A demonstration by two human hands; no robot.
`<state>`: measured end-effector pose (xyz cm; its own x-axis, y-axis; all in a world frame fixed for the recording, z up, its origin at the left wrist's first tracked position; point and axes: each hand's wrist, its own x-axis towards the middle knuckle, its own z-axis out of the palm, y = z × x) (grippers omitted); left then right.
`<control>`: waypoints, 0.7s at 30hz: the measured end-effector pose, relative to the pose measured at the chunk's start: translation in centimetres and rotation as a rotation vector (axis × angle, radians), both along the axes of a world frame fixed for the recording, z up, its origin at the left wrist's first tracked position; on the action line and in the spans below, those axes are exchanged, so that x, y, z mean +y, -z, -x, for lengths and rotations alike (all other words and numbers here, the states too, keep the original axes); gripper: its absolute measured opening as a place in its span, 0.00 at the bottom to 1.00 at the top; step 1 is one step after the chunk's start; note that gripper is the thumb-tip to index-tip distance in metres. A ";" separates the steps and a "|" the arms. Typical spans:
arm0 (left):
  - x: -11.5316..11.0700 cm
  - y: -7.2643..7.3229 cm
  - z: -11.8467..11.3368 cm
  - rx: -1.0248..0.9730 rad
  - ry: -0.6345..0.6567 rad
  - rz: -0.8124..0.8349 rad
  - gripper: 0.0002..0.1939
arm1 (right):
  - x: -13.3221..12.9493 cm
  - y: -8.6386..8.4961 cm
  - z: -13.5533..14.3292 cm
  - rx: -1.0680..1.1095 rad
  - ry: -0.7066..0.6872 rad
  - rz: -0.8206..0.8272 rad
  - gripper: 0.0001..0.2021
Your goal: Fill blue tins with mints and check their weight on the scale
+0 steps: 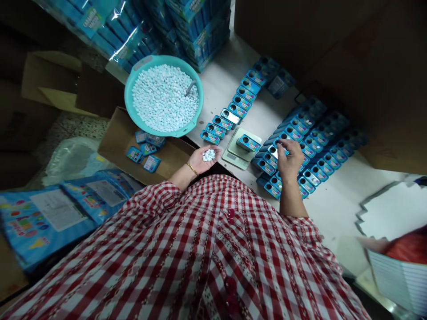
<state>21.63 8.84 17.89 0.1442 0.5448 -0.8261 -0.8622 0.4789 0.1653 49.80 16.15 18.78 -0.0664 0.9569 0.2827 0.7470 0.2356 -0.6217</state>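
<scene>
My left hand (199, 162) is palm up and cupped around a small heap of pale mints (208, 155), near the table's front edge. My right hand (291, 158) is over the stacked rows of blue tins (323, 166), thumb and fingers pinched together. What they grip, if anything, is too small to make out. Between the hands, a blue tin (249, 143) with a dark round opening rests on a small pale scale (231, 157). A line of similar tins (246, 93) runs away behind the scale.
At the left, a turquoise bowl (128, 95) full of mints has a scoop (190, 88) stuck in it. Below it, a cardboard box (115, 129) contains several blue packs. Wrapped blue packs (203, 40) are piled at the back. Large cartons (396, 133) stand behind the tins.
</scene>
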 end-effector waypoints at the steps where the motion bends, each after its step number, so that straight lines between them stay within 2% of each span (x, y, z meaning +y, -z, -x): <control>1: 0.0 0.0 -0.1 -0.003 0.006 -0.002 0.14 | -0.3 -0.1 0.2 -0.011 -0.001 0.001 0.13; 8: -0.1 -0.1 -0.7 -0.009 0.035 -0.008 0.13 | -1.7 0.2 2.0 -0.121 -0.077 0.065 0.14; 13: -0.1 0.5 -1.1 -0.008 0.025 0.003 0.13 | -0.7 3.1 3.4 -0.230 -0.230 0.227 0.24; 16: 0.1 1.1 -1.5 -0.035 0.009 -0.017 0.12 | -0.1 4.5 4.5 -0.244 -0.266 0.325 0.22; 18: 0.5 1.5 -1.9 -0.048 0.004 -0.017 0.12 | -0.2 4.1 5.1 -0.241 -0.283 0.302 0.20; 21: 1.6 1.8 -2.8 -0.063 0.012 -0.016 0.13 | -0.8 1.1 5.8 -0.336 -0.379 0.150 0.21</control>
<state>24.44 10.47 16.11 0.2021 0.5555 -0.8066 -0.8653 0.4870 0.1186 44.01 15.31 17.68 -0.4789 0.8765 0.0481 0.7905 0.4544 -0.4107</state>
